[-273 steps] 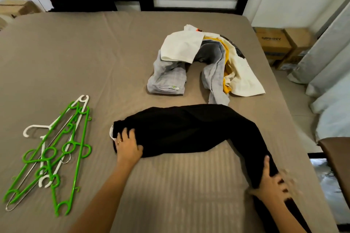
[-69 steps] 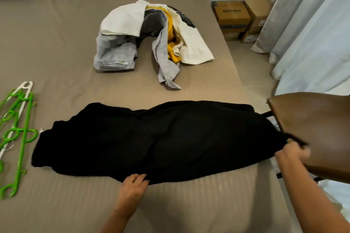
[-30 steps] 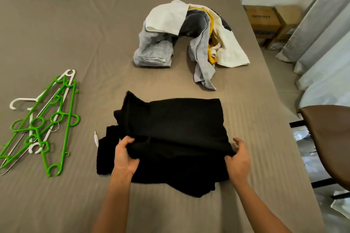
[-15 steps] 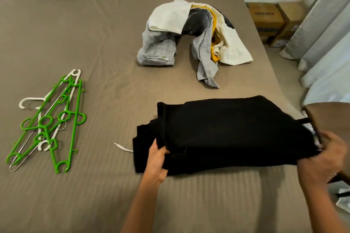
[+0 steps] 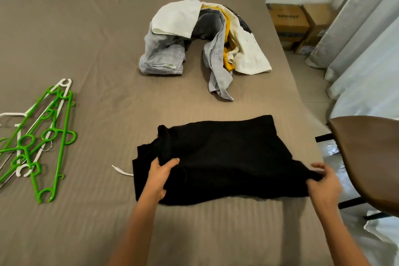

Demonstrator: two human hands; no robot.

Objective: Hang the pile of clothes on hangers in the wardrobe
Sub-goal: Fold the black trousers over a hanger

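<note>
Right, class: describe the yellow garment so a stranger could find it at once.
Start at the brown bed. Toward its far right lies the pile of clothes. The yellow garment peeks out between grey fabric and a cream cloth, the only bright colour there.

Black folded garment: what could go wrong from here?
1. The right hand pinches the black folded garment at the edge of the taupe-sheeted bed, beside the brown chair; it may slide off or snag.
2. Gripped only at its ends, the fold may fall open when lifted.
3. The green and white plastic hangers lie interlocked; pulling one may drag others.
</note>
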